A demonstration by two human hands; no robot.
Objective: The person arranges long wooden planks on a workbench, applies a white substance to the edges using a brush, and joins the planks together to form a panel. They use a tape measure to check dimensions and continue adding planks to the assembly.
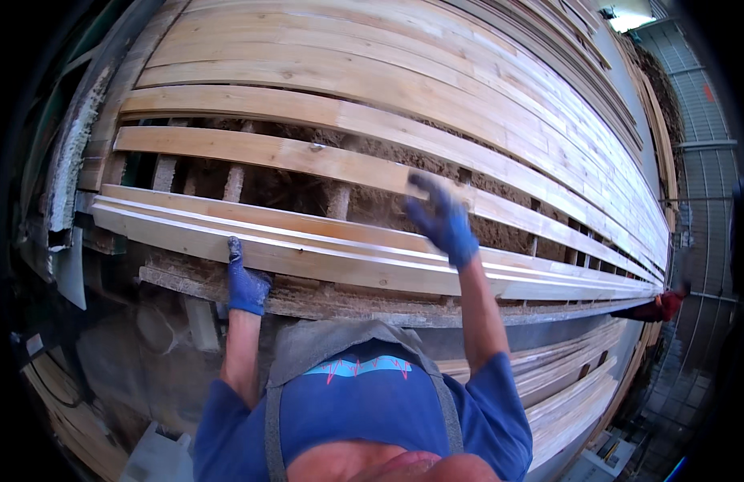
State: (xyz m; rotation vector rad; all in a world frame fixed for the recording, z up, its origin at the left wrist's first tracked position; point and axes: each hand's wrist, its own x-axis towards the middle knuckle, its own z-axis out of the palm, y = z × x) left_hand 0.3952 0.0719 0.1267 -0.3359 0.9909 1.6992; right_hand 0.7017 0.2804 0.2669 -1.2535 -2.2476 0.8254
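Observation:
My left hand [247, 281], in a blue glove, is at the left part of the nearest long wooden board [340, 265]. One digit lies up against the board's face, and the other fingers fold at its lower edge, partly hidden. Right behind that board stand more narrow boards [308, 229], close together with pale upper edges. My right hand [446, 223], also gloved in blue, is blurred by motion above the boards. Its fingers are apart and hold nothing. Nearest to it is a single board [348, 165] lying across the supports, with gaps on both sides.
Many planks [324, 48] lie side by side beyond the gaps. Sawdust and shavings [284, 136] show between the supports. A dusty metal beam [75, 153] stands at the left. More boards [565, 377] are stacked behind me at right. Another person's red sleeve [669, 305] shows at the far right end.

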